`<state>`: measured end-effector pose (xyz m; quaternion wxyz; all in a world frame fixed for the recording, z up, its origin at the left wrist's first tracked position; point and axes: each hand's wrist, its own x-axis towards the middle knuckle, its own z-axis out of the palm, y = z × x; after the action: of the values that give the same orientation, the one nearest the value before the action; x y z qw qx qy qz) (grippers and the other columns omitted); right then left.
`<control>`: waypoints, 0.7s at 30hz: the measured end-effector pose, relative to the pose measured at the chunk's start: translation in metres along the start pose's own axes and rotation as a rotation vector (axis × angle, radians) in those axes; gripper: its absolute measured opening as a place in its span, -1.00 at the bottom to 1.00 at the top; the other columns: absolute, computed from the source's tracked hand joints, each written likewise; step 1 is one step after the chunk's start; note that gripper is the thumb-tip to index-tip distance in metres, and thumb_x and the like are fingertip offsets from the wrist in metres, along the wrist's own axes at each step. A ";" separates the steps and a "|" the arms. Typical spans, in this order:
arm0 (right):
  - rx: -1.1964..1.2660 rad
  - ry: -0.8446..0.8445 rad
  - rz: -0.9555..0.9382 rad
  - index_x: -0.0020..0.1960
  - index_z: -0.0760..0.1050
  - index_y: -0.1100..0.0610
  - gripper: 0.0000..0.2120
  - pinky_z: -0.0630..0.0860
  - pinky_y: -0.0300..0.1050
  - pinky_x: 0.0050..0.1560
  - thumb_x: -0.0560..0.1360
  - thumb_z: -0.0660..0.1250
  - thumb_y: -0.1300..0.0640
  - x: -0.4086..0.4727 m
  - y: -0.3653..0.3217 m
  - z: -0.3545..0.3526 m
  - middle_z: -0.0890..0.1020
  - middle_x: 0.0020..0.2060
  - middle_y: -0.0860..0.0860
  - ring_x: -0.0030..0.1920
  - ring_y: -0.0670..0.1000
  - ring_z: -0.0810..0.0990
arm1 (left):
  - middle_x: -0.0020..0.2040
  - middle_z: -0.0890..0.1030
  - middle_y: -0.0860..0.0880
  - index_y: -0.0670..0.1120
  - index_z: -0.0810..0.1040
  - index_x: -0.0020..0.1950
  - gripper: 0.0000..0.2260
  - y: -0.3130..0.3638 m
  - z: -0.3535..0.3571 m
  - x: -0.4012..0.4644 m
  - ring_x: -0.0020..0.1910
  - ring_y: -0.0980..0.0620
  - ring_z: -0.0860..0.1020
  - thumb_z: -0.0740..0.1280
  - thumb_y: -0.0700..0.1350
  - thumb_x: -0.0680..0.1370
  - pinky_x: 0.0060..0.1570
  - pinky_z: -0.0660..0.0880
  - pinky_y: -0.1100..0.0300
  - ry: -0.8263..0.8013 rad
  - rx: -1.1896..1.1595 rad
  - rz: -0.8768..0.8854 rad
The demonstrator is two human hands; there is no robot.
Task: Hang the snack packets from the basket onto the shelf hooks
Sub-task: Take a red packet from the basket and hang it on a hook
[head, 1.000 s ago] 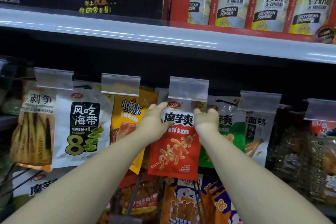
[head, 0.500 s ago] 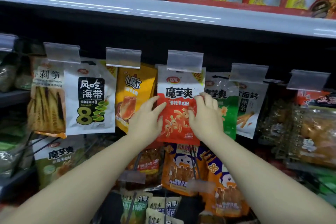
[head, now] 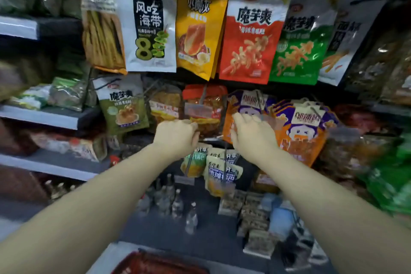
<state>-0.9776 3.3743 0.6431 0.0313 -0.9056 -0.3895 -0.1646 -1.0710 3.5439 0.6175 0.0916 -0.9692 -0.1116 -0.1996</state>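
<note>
Red mesh of the basket [head: 155, 262] shows at the very bottom, nearest of all, straight below the red packet [head: 249, 35] that hangs in the top row. Both bare forearms reach up and forward from either side of it, converging towards the middle of the shelving.

The left hand [head: 176, 138] is below the red packet and a little to its left, back of the hand up, fingers curled loosely inward; nothing is in it that I can see. The right hand [head: 251, 134] is almost straight below the packet, palm turned away, fingers half bent and slightly spread, also empty. Its fingertips are in front of the orange-and-purple packets [head: 298, 133] on the row beneath; whether they touch is unclear through the blur. The hands are near each other but apart.

Beyond them the red packet hangs upright on its hook, free of both hands. A yellow packet [head: 198, 29] is just left of it, overlapping its edge, and a green packet [head: 300, 51] sits just right of it. A white packet [head: 149, 26] is farther left.
</note>
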 end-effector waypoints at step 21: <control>0.068 -0.822 0.205 0.37 0.23 0.16 -0.59 0.31 0.05 0.26 0.56 0.17 0.07 -0.258 -0.176 0.340 0.41 0.30 0.15 0.33 0.18 0.33 | 0.06 0.63 0.01 -0.02 0.56 0.13 -0.77 -0.018 0.324 -0.344 0.03 -0.06 0.61 0.19 -0.06 0.55 -0.06 0.49 0.13 -0.800 -0.022 0.180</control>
<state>-1.1762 3.3807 0.2263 -0.0807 -0.9284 -0.2830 0.2270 -1.2651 3.5713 0.1872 0.0478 -0.9772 -0.0507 0.2004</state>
